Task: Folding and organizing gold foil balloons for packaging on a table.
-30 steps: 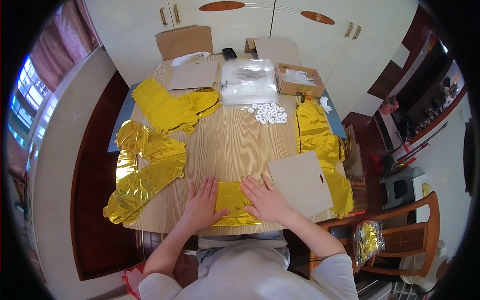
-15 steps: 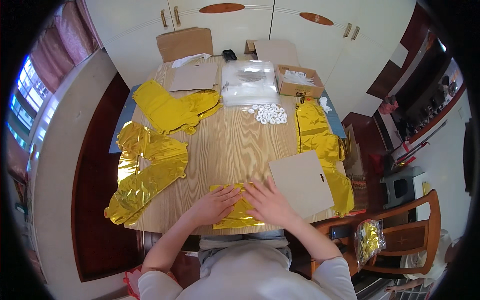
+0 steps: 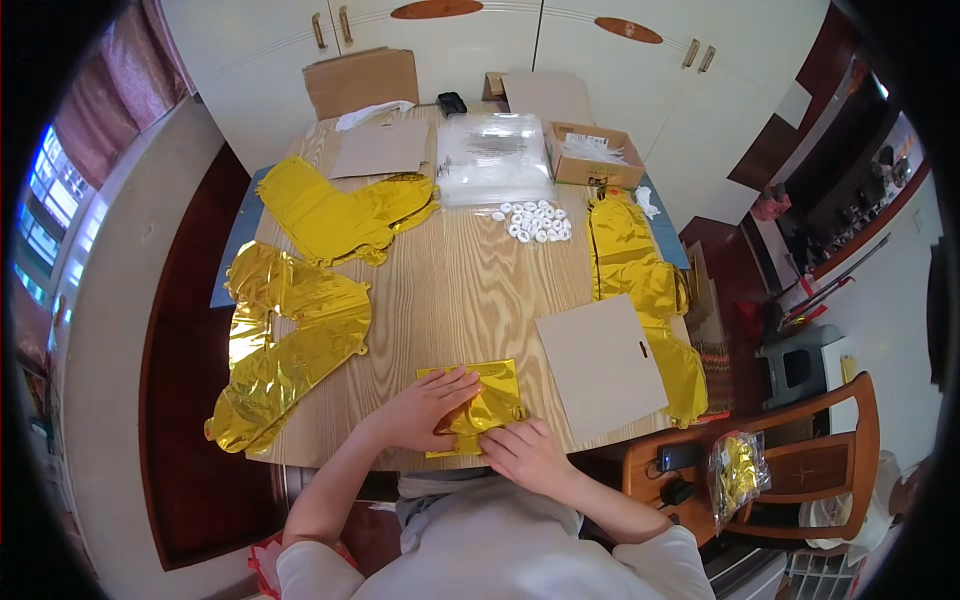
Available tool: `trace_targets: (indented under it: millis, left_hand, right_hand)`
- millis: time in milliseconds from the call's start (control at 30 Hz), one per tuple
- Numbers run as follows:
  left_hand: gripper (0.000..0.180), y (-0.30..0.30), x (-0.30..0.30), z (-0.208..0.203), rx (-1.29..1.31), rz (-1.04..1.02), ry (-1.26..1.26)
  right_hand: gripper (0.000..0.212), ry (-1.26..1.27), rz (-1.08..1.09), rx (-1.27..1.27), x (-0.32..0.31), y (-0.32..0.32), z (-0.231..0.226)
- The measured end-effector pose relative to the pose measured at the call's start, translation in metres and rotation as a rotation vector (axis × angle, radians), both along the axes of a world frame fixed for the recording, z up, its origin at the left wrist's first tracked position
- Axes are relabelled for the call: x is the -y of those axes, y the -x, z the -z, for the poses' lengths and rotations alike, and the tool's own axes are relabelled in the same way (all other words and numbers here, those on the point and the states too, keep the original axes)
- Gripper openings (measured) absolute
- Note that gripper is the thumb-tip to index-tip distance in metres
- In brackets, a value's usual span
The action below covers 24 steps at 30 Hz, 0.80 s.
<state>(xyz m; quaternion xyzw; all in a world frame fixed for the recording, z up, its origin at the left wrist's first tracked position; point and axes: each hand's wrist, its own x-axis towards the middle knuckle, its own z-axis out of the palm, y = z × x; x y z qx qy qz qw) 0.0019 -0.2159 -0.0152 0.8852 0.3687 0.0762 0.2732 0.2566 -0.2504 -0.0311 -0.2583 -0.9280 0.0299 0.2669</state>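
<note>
In front of me, at the near edge of the table, lies a gold foil balloon (image 3: 497, 390) folded into a small square packet. My left hand (image 3: 425, 408) rests flat on its left part, fingers stretched out and pointing right. At the packet's near right corner is my right hand (image 3: 525, 455), its fingers bent together over the foil edge; the thumb is partly hidden. Just right of the packet a grey-beige cardboard sheet (image 3: 600, 365) with a small slot lies over more gold foil balloons (image 3: 625, 250).
Flat gold foil balloons (image 3: 290, 340) lie on the left of the wooden table (image 3: 450, 290). Farther back are white rings (image 3: 537, 222), a stack of clear plastic bags (image 3: 495, 160) and an open cardboard box (image 3: 597, 155). A wooden chair (image 3: 850, 400) holds a bagged balloon (image 3: 738, 470).
My right hand has slid from the top of the foil packet to its near right corner, uncovering its upper right part. My left hand stays on the packet, slightly shifted left.
</note>
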Motion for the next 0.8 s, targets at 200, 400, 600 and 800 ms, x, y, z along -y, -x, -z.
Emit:
trace_targets:
  millis: [200, 400, 600, 800]
  left_hand:
    - [0.089, 0.001, -0.003, 0.002, 0.038, 0.007, 0.021]
    - [0.071, 0.004, -0.004, 0.010, 0.137, -0.040, 0.085]
    - [0.052, 0.003, -0.005, 0.013, 0.154, -0.080, 0.122]
    - [0.052, 0.003, -0.004, 0.018, 0.123, -0.065, 0.094]
  right_hand:
    - [0.025, -0.033, -0.017, -0.024, -0.005, 0.005, -0.001]
    - [0.029, -0.054, 0.073, 0.020, -0.003, 0.011, 0.000]
    - [0.029, -0.017, 0.189, 0.095, -0.006, 0.022, 0.001]
    - [0.029, -0.005, 0.049, 0.088, -0.005, 0.024, 0.000]
